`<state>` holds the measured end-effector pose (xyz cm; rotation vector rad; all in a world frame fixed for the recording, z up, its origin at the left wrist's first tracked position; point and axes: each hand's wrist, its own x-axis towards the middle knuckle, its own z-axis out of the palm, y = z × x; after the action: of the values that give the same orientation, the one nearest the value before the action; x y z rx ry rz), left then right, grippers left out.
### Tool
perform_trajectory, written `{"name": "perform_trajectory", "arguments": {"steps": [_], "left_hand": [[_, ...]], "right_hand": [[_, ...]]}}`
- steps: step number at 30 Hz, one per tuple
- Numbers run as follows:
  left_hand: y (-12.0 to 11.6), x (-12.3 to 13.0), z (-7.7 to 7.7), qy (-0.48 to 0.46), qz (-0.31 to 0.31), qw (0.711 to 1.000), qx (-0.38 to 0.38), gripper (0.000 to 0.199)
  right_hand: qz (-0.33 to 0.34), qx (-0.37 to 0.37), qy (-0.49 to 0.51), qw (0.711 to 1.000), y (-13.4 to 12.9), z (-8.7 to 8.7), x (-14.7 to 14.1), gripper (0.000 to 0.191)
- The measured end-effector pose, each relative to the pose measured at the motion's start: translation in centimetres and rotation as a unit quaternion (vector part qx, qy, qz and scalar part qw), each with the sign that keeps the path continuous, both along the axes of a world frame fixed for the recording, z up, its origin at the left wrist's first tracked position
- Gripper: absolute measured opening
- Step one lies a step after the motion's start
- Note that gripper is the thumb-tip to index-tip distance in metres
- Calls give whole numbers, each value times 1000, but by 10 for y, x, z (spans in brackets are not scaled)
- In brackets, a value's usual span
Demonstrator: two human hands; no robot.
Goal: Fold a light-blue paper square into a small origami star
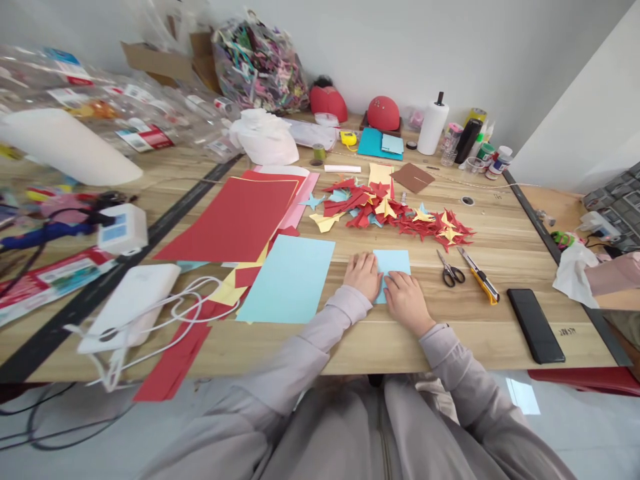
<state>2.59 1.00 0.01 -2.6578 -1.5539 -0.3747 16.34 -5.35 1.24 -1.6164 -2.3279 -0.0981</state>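
A small sheet of light blue paper (396, 261) lies on the table in front of me. My left hand (363, 275) is on its left edge, fingers bent together and pressing the paper down. Over the lower middle of the same sheet is my right hand (406, 299), its fingertips gripping the paper near the left hand. The fingers cover part of the sheet, so any crease there is hidden. Left of my hands lies a larger light blue sheet (290, 279). To the right are black-handled scissors (451, 272) and a yellow utility knife (481, 279).
Beyond my hands lies a pile of red, yellow and blue cut-paper stars (395, 212). Red sheets (235, 217) are stacked to the left. A white power bank (131, 303) with a cable sits front left, a black phone (535, 325) front right. Bottles (480, 150) stand at the back.
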Motion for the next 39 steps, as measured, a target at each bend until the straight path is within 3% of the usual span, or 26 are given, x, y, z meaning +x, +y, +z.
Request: {"name": "perform_trajectory", "arguments": {"steps": [12,26,31,39], "left_hand": [[7,3,11,50,-21,998,-12,42],[-1,1,6,41,-32,999,-7,45],[-18,2,4,46,-43,998,30,39],[-71,-6,-12,-8,-51,996,68,35]], "right_hand": [[-2,-24,12,1000,-1,-4,1,33],[-16,-38,4,999,0,1,0,32],[-18,-41,-6,999,-1,3,-1,31],[-22,-42,-12,999,-1,3,0,32]]}}
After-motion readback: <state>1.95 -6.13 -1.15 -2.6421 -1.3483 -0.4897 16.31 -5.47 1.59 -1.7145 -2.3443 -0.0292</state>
